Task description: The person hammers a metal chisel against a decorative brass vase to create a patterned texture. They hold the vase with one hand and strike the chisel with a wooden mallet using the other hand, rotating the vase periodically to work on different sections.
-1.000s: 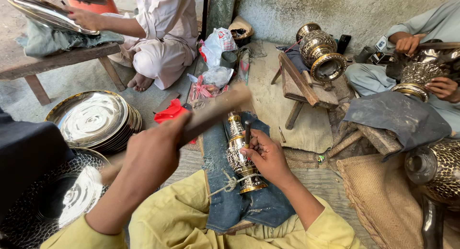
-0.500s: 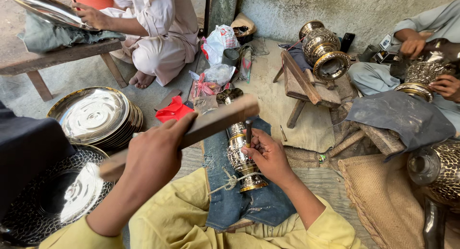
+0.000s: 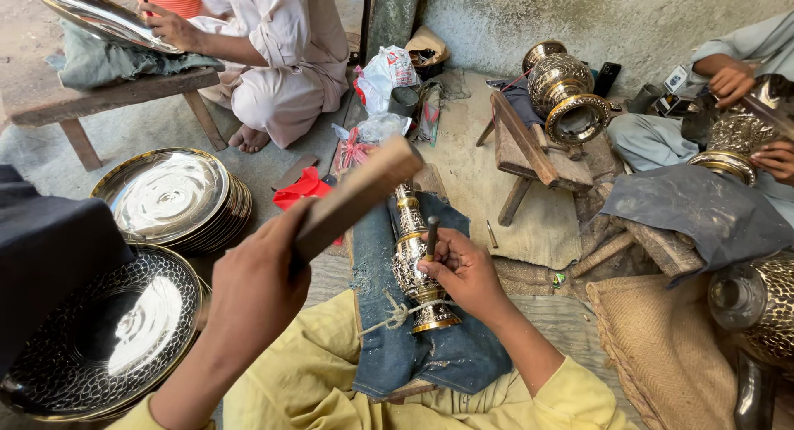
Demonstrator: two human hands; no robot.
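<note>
My left hand (image 3: 252, 285) grips a flat wooden mallet (image 3: 357, 196), raised above and left of the workpiece. My right hand (image 3: 466, 270) pinches a dark metal punch (image 3: 431, 236) upright with its tip on an engraved brass vase (image 3: 414, 260). The vase lies lengthwise on a blue denim cloth (image 3: 413, 355) in front of me, tied down with a string (image 3: 397, 314) near its base.
A dark engraved tray (image 3: 99, 339) and a stack of shiny plates (image 3: 169, 197) lie at left. A seated person (image 3: 273, 50) works a plate on a wooden bench (image 3: 99, 95). A large brass vase (image 3: 566, 91) rests on a wooden stand. Another person's hands (image 3: 748, 107) hold brassware at right.
The mallet in my left hand has swung a little lower and closer to the punch. My right hand keeps the punch on the vase.
</note>
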